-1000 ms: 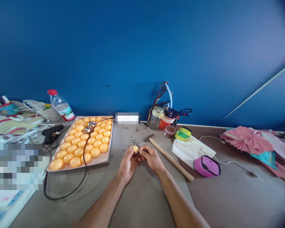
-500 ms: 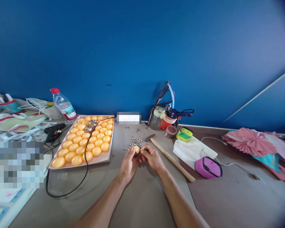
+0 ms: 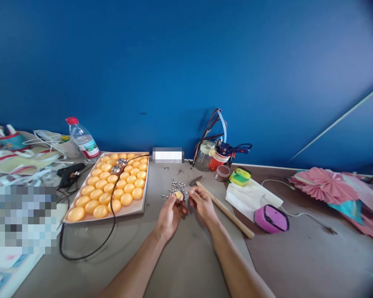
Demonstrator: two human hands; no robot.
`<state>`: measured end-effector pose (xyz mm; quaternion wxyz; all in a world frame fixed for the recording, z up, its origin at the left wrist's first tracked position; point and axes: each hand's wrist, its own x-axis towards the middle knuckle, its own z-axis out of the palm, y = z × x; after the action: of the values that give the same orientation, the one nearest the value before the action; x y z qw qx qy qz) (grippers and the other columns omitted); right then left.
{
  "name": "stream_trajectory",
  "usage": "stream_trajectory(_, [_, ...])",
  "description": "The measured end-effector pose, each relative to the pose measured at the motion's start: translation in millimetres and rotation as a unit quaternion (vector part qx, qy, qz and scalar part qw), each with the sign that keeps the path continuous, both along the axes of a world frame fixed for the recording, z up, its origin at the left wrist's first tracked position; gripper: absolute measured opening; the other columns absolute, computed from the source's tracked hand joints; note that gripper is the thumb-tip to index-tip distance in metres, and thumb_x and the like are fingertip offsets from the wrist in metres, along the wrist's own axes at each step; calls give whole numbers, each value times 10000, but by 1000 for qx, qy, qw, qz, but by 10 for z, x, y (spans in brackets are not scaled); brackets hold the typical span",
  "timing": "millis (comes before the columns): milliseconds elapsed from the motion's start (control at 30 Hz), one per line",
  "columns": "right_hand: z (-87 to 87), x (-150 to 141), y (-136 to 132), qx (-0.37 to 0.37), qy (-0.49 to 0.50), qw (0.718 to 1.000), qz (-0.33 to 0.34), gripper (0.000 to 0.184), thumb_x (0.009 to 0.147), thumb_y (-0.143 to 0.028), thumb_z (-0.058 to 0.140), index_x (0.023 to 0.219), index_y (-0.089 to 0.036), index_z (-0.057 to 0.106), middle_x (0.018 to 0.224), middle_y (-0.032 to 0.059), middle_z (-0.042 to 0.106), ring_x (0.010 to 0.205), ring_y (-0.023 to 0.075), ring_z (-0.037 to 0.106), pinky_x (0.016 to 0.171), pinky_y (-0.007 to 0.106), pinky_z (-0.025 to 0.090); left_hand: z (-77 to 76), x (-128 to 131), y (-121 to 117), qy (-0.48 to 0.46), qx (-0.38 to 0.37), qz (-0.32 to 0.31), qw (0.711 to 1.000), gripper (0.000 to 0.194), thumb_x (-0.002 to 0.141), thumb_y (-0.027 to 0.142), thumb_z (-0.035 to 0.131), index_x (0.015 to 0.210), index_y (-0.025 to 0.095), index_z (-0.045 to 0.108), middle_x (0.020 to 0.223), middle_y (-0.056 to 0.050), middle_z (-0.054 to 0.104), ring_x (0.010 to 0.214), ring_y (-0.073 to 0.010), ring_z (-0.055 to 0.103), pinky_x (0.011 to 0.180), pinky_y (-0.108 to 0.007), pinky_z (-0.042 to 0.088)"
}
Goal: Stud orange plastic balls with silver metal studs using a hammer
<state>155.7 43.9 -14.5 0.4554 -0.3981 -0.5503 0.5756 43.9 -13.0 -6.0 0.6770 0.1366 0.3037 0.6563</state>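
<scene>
My left hand [image 3: 169, 215] is closed round a small orange ball [image 3: 178, 194] whose near side carries shiny silver pieces. Just to its right, apart from the ball, my right hand [image 3: 202, 205] has thumb and fingertips pinched together. Whatever they may hold is too small to make out. Beyond both hands lies a loose pile of small silver pieces [image 3: 176, 186]. A hammer [image 3: 226, 210] with a wooden handle rests to the right of my right hand.
Rows of orange balls fill a shallow tray [image 3: 136, 210] on the left, with two silver-covered balls [image 3: 115, 170] among them. A black cable [image 3: 112, 225] loops over it. A bottle [image 3: 86, 142], glue gun [image 3: 69, 174], glass jar [image 3: 205, 157] and purple band [image 3: 271, 219] stand around.
My right hand has drawn away from the ball to the right, leaving a gap. My left hand still holds the ball, with more of its silver side showing. The view has shifted slightly.
</scene>
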Motion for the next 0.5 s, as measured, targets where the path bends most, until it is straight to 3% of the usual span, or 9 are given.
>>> stream_trajectory(67, [-29, 110, 83, 101, -119, 981, -114, 146, 775, -324, 497, 734, -187, 525, 575, -17, 503, 533, 134, 475, 545, 268, 392, -30, -24, 7, -24, -16, -1, 1000, 264, 763, 415, 571, 724, 159, 526, 644, -13, 558, 498, -113, 492, 526, -265, 385])
stream_trajectory(133, [-66, 221, 155, 194, -239, 930, -200, 107, 749, -256, 496, 758, -172, 561, 737, 53, 563, 709, 185, 517, 681, 327, 411, -52, -41, 12, -50, -18, 0, 999, 265, 766, 413, 572, 699, 165, 505, 645, -11, 561, 498, -108, 491, 565, -279, 411])
stream_trajectory(200, [-102, 296, 194, 237, -335, 881, -237, 146, 740, -217, 483, 826, -163, 588, 857, 97, 578, 830, 230, 510, 760, 384, 394, -67, -45, 16, -61, -14, 2, 998, 269, 763, 410, 580, 684, 167, 496, 645, -11, 567, 500, -107, 497, 591, -291, 429])
stream_trajectory(267, [-126, 311, 189, 261, -381, 857, -230, 210, 755, -200, 469, 922, -164, 592, 927, 112, 581, 888, 248, 501, 789, 409, 386, -73, -42, 18, -56, -15, 9, 998, 270, 757, 414, 586, 693, 165, 506, 659, -20, 582, 506, -112, 511, 600, -299, 440])
stream_trajectory(400, [-126, 168, 78, 320, -359, 869, -121, 292, 807, -174, 422, 1060, -167, 569, 973, 109, 583, 892, 216, 522, 795, 358, 411, -57, -43, 21, -43, -23, 23, 999, 251, 763, 403, 580, 796, 155, 561, 745, -55, 630, 536, -128, 549, 610, -305, 453])
stream_trajectory(500, [-108, 21, -9, 333, -395, 854, -56, 315, 814, -155, 428, 1090, -171, 578, 965, 109, 591, 901, 217, 525, 800, 340, 408, -39, -58, 26, -61, -26, 21, 998, 230, 766, 379, 586, 784, 150, 574, 739, -50, 630, 540, -113, 547, 618, -283, 456])
